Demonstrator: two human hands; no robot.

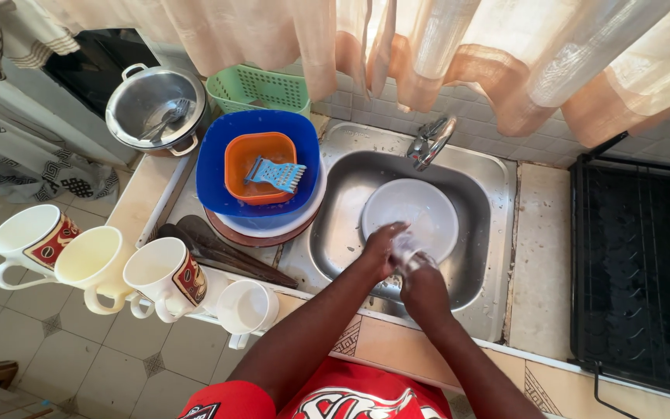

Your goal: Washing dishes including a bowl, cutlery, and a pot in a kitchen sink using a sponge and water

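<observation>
Peach curtains (pixel 459 54) hang over a tiled kitchen wall, above a steel sink (pixel 490 233) set in a worn desk (pixel 540 264). Over the basin, beneath the tap (pixel 430 141), a person's two hands meet in front of a white plate (pixel 420 209) that lies in the sink. Left hand (pixel 382 247) has its grip curled around the near end of a small clear glass (pixel 406 252), fingers closed on it; right hand (pixel 422 285) presses against the glass from the near side, its grip clenched on it, though blur hides the finer detail. On the drainboard to the left, a blue square bowl (pixel 219 167) sits on a stack of plates and holds an orange tub (pixel 242 167), with a pale blue grater (pixel 275 174) lying tilted inside the tub. Dark wooden spoons (pixel 219 250) lie just beside the stack. Behind it stand a lidded steel pot (pixel 157 109) with cutlery on the lid and a green basket (pixel 261 89). Four mugs (pixel 94 260) hang off the desk's near edge; two carry a red, diamond-shaped label with a gold rim, one is plain cream, one plain white. A black rack (pixel 637 264) stands at the right.
</observation>
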